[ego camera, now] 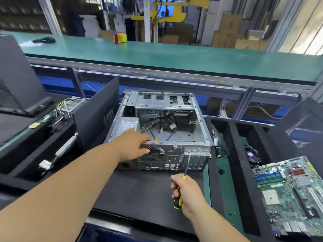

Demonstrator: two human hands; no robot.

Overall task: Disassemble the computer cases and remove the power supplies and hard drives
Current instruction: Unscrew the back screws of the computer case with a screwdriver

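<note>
An open grey computer case point(197, 117) lies on its side on a black mat, its rear panel facing me. Loose cables point(162, 126) lie inside it, and the power supply point(128, 124) sits in its left corner. My left hand point(134, 145) grips the rear top edge of the case above the fan grille, next to the power supply. My right hand point(186, 191) holds a yellow-and-black screwdriver point(183, 179). The screwdriver's tip touches the rear panel by the expansion slots point(196, 154).
A green motherboard point(290, 193) lies at the right. A black side panel point(97, 109) leans left of the case, with a removed power supply and wires point(68, 105) behind it. Black trays flank both sides. A green conveyor point(174, 56) runs across the back.
</note>
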